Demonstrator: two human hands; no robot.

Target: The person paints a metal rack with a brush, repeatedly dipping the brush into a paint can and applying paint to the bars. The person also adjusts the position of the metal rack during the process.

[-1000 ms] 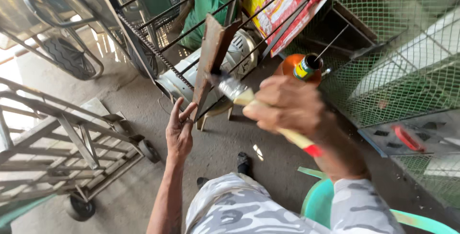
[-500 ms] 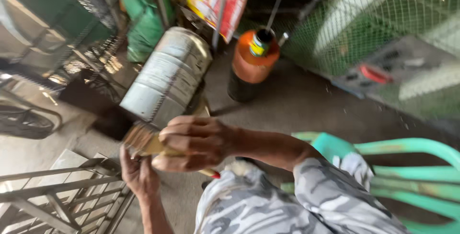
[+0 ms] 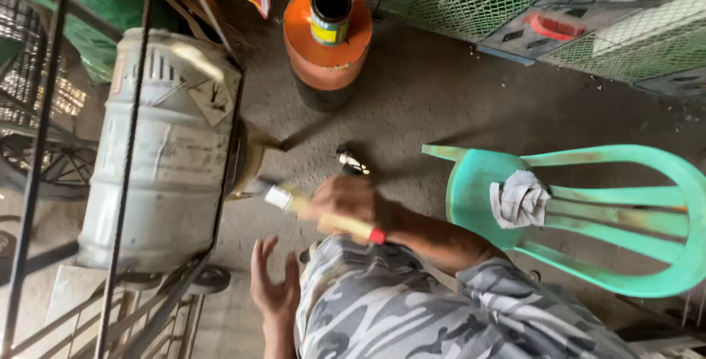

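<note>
Right hand: my right hand [image 3: 351, 201] is clenched round the pale wooden handle of a paintbrush [image 3: 323, 216], grip firm, knuckles up.
Brush: it lies across the middle of the view, metal ferrule and bristles pointing left toward the drum, red tip of the handle poking out by my wrist; the picture blurs here.
Left hand: my left hand [image 3: 273, 289] is released, palm up, fingers spread, holding nothing, just below the brush.
Drum: a grey metal drum [image 3: 158, 153] lies on its side behind the bars of a steel rack [image 3: 132, 131], just beside the bristles.
Can: an open paint can [image 3: 331, 12] sits on top of an orange gas cylinder [image 3: 327, 54], well apart from my hands.
Chair: a green plastic chair [image 3: 588, 212] stands to my right, with a crumpled white rag [image 3: 521, 199] on its seat.
Floor: bare grey concrete floor [image 3: 441, 102] under it all.
Me: camouflage shirt [image 3: 412, 307] at the bottom of the view.
</note>
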